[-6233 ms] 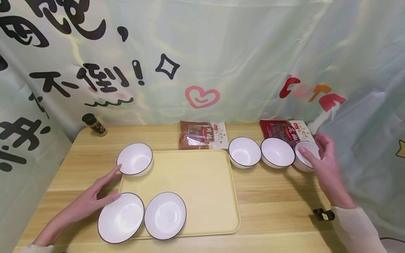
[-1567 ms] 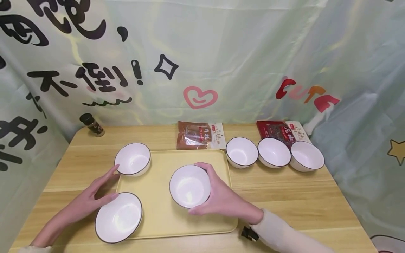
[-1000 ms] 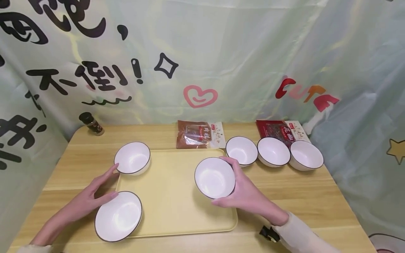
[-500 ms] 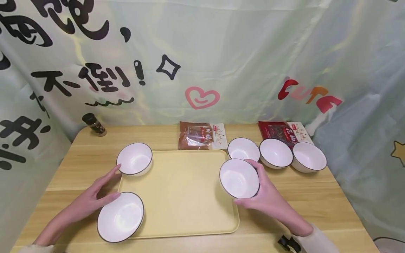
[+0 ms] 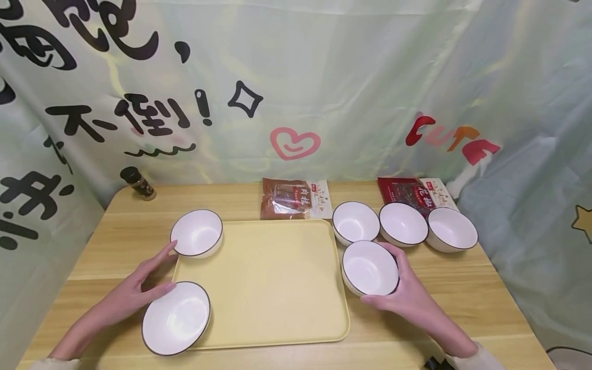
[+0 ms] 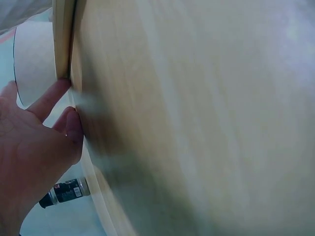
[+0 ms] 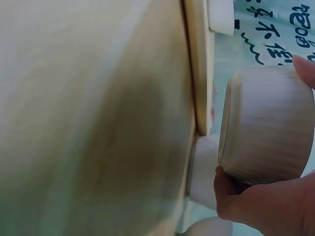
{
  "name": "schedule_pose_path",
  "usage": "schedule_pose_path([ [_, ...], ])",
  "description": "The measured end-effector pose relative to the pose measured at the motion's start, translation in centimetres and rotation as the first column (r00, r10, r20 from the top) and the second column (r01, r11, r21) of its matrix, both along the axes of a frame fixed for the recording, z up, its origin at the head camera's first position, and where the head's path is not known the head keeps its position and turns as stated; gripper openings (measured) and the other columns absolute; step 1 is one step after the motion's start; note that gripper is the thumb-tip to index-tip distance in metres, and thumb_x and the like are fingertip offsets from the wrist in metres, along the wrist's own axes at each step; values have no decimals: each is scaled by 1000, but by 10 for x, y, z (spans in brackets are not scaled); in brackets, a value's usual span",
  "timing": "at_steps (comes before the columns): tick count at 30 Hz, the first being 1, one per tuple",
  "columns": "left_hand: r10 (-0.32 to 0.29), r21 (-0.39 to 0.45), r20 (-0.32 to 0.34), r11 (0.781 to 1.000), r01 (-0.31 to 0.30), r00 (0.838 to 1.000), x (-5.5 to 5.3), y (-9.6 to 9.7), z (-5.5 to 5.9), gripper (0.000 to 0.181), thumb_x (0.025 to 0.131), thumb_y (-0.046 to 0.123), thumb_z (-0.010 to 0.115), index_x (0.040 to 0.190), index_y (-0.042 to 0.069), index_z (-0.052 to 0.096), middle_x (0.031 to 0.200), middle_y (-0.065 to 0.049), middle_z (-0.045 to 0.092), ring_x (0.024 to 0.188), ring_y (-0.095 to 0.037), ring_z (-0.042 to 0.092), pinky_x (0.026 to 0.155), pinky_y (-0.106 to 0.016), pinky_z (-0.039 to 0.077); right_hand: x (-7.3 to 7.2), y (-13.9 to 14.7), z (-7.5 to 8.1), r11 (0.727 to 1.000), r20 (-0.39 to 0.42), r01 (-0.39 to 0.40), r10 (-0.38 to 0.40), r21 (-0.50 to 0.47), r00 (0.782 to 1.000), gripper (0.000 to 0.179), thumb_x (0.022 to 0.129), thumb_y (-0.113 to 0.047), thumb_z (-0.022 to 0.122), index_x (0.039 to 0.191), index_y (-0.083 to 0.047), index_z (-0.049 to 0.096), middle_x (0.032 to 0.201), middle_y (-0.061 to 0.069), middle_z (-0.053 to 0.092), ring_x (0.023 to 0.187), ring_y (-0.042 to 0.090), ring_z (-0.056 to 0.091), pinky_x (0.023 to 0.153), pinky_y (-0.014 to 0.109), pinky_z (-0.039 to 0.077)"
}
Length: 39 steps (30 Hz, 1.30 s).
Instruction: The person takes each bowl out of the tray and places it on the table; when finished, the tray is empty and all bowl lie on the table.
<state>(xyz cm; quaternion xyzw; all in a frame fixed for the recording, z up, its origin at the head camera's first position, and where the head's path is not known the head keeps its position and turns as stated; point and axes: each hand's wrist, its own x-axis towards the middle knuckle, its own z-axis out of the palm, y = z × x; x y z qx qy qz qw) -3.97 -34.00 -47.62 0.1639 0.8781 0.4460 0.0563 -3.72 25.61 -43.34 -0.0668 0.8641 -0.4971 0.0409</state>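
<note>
My right hand [image 5: 411, 295] grips a white, dark-rimmed bowl [image 5: 370, 268] by its right side, just past the right edge of the yellow tray [image 5: 268, 288]. In the right wrist view the foot of this bowl [image 7: 270, 123] is apart from the table top. My left hand [image 5: 127, 298] lies at the tray's left edge with fingers spread, and in the left wrist view its fingertips [image 6: 61, 88] are right at that edge. Two more bowls stand at the tray's left corners: one at the back [image 5: 196, 231], one at the front [image 5: 176, 318], both close to the left fingers.
Three matching bowls form a row behind the held one: left bowl [image 5: 355, 221], middle bowl [image 5: 404, 223] and right bowl [image 5: 451, 228]. Behind lie a brown spice packet [image 5: 296, 199] and a red one [image 5: 413, 192]. A black-capped spice jar [image 5: 139, 183] lies at the back left.
Earlier my right hand was at the rightmost bowl of the back row. It has since carried the second front bowl rightward off the tray. My left hand has stayed put.
</note>
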Motion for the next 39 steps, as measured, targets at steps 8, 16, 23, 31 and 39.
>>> schedule_pose_path([
  [8,-8,15,0,1000,8,1000,2,2,1,92,104,7,73,177,28,21,164,-23,45,149,12,21,107,-4,18,0,7,-10,1000,14,-3,3,-2,1000,117,72,-16,104,162,-8,30,154,20,49,131,38,55,99,28,50],
  [16,-3,9,8,1000,3,1000,3,1,-1,92,104,8,73,177,29,21,165,-21,45,149,12,21,107,-4,18,-1,9,-15,1000,36,3,-4,9,999,117,72,-16,103,163,-8,29,154,22,49,132,40,55,98,30,50],
  [23,-13,13,-10,1000,13,1000,1,0,-1,92,104,6,73,177,28,21,164,-22,46,151,11,20,108,-4,18,-4,11,-19,999,42,-13,11,37,999,119,72,-20,103,163,-5,28,153,24,49,133,41,55,102,35,49],
  [31,-16,13,-5,1000,16,1000,-1,-1,-1,93,104,7,74,177,29,21,165,-24,45,152,11,20,109,-4,18,-5,10,-18,997,41,-36,33,63,999,123,70,-20,103,164,-3,25,154,27,48,133,42,56,106,55,48],
  [39,-10,8,5,1000,10,1000,0,0,1,92,104,8,73,177,30,21,166,-23,43,150,12,20,108,-4,17,-7,9,-18,997,53,-47,44,65,998,126,70,-22,104,166,-4,24,155,28,48,132,43,57,105,59,48],
])
